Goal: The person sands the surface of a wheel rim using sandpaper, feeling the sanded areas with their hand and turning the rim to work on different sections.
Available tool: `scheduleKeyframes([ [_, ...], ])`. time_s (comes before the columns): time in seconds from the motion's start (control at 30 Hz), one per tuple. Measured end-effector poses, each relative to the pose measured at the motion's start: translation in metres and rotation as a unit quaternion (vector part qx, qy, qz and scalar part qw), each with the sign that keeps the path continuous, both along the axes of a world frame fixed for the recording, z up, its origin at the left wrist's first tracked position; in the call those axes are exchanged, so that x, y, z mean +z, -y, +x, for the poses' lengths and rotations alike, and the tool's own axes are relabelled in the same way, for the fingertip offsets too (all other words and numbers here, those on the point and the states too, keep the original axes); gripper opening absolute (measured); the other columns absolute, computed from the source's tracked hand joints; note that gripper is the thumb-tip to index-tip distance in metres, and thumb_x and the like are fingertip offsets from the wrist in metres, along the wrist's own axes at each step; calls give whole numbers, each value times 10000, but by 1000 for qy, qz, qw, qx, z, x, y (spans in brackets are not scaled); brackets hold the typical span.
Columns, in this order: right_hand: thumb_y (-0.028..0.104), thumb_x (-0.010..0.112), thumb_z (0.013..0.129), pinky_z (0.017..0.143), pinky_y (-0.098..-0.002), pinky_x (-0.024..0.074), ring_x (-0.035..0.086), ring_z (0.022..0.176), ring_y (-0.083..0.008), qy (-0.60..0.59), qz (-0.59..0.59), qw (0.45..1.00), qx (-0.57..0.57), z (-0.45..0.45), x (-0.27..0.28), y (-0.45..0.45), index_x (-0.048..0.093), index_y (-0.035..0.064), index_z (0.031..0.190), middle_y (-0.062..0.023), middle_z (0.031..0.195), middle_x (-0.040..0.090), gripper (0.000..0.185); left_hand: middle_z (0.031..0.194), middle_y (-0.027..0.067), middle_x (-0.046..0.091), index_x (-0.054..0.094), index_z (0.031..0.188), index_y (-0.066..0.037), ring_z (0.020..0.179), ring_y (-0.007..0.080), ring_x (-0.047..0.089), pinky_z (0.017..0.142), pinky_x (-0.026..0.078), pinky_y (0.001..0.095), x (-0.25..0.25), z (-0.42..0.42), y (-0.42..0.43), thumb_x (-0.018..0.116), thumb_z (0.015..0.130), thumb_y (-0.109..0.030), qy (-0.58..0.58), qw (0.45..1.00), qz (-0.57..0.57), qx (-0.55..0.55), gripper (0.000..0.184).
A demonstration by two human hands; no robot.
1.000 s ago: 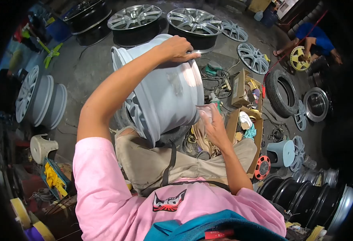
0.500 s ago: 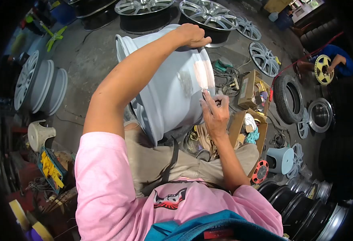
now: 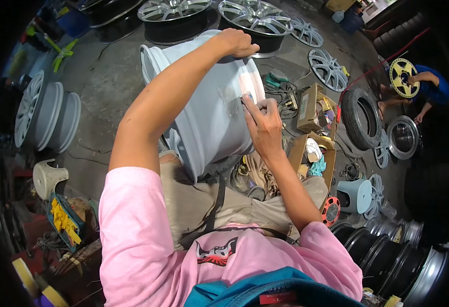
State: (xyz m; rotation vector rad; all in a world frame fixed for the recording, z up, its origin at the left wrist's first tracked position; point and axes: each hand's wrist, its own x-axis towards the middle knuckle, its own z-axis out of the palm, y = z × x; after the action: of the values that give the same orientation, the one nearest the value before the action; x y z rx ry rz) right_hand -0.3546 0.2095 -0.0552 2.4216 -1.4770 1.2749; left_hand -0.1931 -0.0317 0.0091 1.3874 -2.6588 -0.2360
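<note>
A person in a pink T-shirt (image 3: 132,210) sits behind a gray wheel rim (image 3: 204,123) on a workshop floor (image 3: 112,87), the rim tipped on its side just beyond the legs, its axis running roughly crosswise, left to right. The left hand (image 3: 240,43) is clamped over the top of the right-hand lip, its arm reaching across the barrel. The right hand (image 3: 265,123), nearer to a pinkish patch (image 3: 251,83) beside that lip, has its fingertips against the barrel at the patch's lower end; whether they pinch anything cannot be told. From this hand, the patch lies farther out and slightly left, between the two hands. A cardboard box (image 3: 297,153) of supplies stands near the right knee, a tire (image 3: 353,115) beyond it. Toward the floor's far right corner, a co-worker (image 3: 436,84) in blue holds a yellow wheel center (image 3: 404,88); a silver-spoked wheel (image 3: 255,19) lies toward the far edge.
</note>
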Motion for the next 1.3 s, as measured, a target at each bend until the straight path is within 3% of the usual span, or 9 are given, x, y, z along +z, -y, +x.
scheduleKeyframes([
  [0.17, 8, 712, 861, 816, -444, 520, 594, 900, -324, -23, 62, 997, 26, -11, -12, -16, 647, 72, 1371, -140, 981, 526, 519, 892, 285, 736, 768, 840, 35, 893, 465, 718, 858, 561, 517, 6, 2, 1, 403, 1001, -531, 23, 1000, 5, 14, 692],
  [0.27, 8, 707, 878, 723, -439, 514, 605, 829, -301, -24, -27, 999, 40, -4, -4, 4, 688, 74, 1323, -138, 914, 532, 450, 899, 288, 736, 769, 845, 32, 918, 472, 717, 874, 559, 524, 2, -4, -1, 391, 1006, -530, 14, 1000, -10, -8, 696],
  [0.53, -27, 675, 850, 727, -433, 518, 594, 832, -306, -17, -19, 1000, 11, -10, -21, -15, 672, 75, 1347, -140, 905, 538, 507, 957, 347, 708, 727, 861, 69, 966, 508, 692, 900, 537, 566, -7, -1, 10, 401, 1035, -571, 27, 999, -23, -30, 740],
  [0.6, 16, 655, 857, 755, -431, 527, 605, 871, -315, -49, -22, 998, -12, -2, -11, -4, 677, 52, 1288, -147, 933, 556, 433, 935, 289, 725, 739, 914, 15, 972, 486, 694, 865, 544, 573, -20, 1, 17, 414, 1056, -446, 86, 976, -151, -132, 581],
  [0.63, 47, 641, 858, 777, -431, 534, 610, 886, -313, -60, -67, 996, -19, 5, -7, 10, 674, 41, 1268, -139, 927, 551, 412, 912, 290, 715, 734, 967, -30, 931, 494, 692, 851, 545, 572, -12, 1, 16, 413, 1064, -388, 86, 991, -91, -56, 490],
  [0.8, 46, 654, 832, 793, -428, 527, 599, 892, -325, -16, -80, 997, -15, 16, 4, 18, 659, 25, 1277, -146, 961, 533, 445, 866, 277, 701, 644, 976, -24, 847, 483, 706, 728, 567, 578, -13, 7, 20, 439, 1032, -262, 156, 970, -135, -133, 319],
  [0.93, 32, 641, 809, 864, -429, 532, 610, 954, -342, -16, -54, 998, -19, -3, -30, -14, 643, -11, 1212, -167, 1002, 545, 405, 870, 286, 706, 650, 913, 4, 843, 496, 702, 753, 569, 574, -25, 4, 33, 431, 1028, -262, 107, 987, -93, -74, 364],
  [1.1, 33, 643, 811, 864, -427, 532, 613, 954, -343, -28, -67, 997, -22, 25, 5, 32, 647, -10, 1217, -165, 1000, 548, 408, 929, 347, 695, 726, 806, 69, 941, 539, 673, 916, 534, 556, -10, 1, 16, 411, 1035, -403, 72, 993, -63, -63, 612],
  [1.3, 9, 635, 807, 872, -441, 531, 613, 961, -346, -26, -70, 997, -18, -1, -18, -8, 631, -21, 1261, -169, 1005, 557, 455, 890, 340, 687, 703, 806, 71, 921, 537, 667, 870, 526, 583, -8, 2, 13, 412, 1040, -457, 45, 996, -70, -39, 647],
])
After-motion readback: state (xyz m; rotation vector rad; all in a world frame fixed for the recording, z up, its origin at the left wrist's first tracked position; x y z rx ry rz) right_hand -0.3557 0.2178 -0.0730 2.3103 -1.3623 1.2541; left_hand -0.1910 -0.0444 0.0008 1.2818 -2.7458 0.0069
